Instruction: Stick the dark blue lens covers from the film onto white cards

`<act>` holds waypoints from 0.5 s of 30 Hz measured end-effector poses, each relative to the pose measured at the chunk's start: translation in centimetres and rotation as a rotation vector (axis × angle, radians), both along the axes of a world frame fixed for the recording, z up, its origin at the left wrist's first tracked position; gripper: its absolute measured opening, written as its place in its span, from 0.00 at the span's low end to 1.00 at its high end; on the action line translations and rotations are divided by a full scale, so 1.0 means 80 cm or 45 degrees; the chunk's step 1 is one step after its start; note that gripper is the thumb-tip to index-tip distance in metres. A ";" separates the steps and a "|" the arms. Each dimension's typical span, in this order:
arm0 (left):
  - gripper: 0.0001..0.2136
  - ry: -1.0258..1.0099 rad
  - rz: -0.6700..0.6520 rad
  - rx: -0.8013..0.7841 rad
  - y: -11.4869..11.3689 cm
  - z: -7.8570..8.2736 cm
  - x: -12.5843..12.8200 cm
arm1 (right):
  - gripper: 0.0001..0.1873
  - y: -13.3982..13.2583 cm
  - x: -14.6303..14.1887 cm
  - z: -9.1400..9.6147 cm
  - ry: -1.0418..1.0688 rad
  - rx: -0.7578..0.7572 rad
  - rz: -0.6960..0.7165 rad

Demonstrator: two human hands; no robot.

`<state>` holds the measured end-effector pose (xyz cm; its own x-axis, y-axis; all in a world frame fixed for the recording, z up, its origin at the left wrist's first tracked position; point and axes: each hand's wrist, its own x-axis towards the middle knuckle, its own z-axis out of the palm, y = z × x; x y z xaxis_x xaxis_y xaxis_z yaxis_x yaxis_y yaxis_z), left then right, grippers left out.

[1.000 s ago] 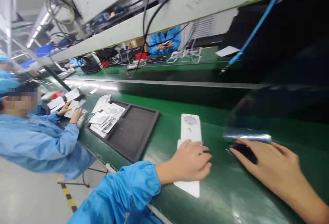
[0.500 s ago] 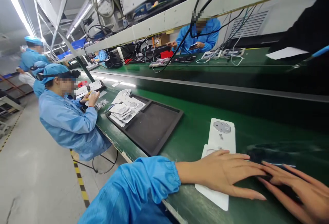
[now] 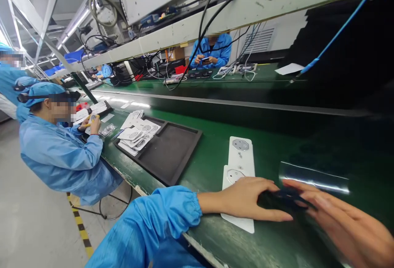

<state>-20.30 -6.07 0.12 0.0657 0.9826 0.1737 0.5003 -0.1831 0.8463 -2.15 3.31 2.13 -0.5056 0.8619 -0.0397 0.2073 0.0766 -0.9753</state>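
Observation:
My left hand reaches over two overlapping white cards with grey camera-like patterns. Its thumb and fingers bracket a dark, flat object, too blurred to name. From the right, my right hand meets the same object, fingers stretched along it and smeared by motion. Much of the object is hidden between the two hands. Just beyond the right fingers, a clear curved film lies on the green bench, light glinting along its edges.
A black tray lies left, with a pile of white cards at its far-left end. A co-worker in blue sits beyond it, and another person works across the bench. Black cables and a blue cord hang ahead.
The view has swung right, so the scene sits further left. My left thumb and fingers have parted around the dark object. The clear film shows more plainly now.

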 end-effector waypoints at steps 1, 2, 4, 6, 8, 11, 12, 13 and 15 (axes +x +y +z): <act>0.17 -0.118 0.081 -0.058 0.000 -0.001 0.002 | 0.29 -0.005 -0.004 0.005 0.046 -0.158 0.006; 0.15 -0.225 0.151 -0.114 0.000 -0.002 0.004 | 0.28 -0.010 -0.008 0.010 0.072 -0.289 -0.003; 0.11 -0.375 0.235 -0.187 -0.001 -0.001 0.005 | 0.28 -0.021 -0.014 0.020 0.028 -0.379 -0.075; 0.09 -0.442 0.256 -0.215 -0.003 0.002 0.005 | 0.27 -0.030 -0.018 0.030 -0.068 -0.345 -0.132; 0.08 -0.456 0.256 -0.213 -0.005 0.005 0.005 | 0.27 -0.036 -0.021 0.037 -0.125 -0.306 -0.157; 0.09 -0.474 0.254 -0.211 -0.007 0.003 0.007 | 0.27 -0.036 -0.021 0.031 -0.112 -0.282 -0.180; 0.10 -0.472 0.256 -0.207 -0.006 0.002 0.008 | 0.27 -0.033 -0.020 0.023 -0.092 -0.280 -0.192; 0.10 -0.458 0.263 -0.197 -0.006 0.000 0.009 | 0.26 -0.028 -0.017 0.013 -0.064 -0.284 -0.209; 0.15 -0.383 0.316 -0.152 -0.004 0.000 0.008 | 0.26 -0.017 -0.011 -0.008 0.003 -0.275 -0.249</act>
<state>-19.62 -6.36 0.12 -0.2124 0.9766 0.0328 0.2436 0.0204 0.9697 -3.01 1.98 1.46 -0.3310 0.9146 -0.2321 0.1951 -0.1743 -0.9652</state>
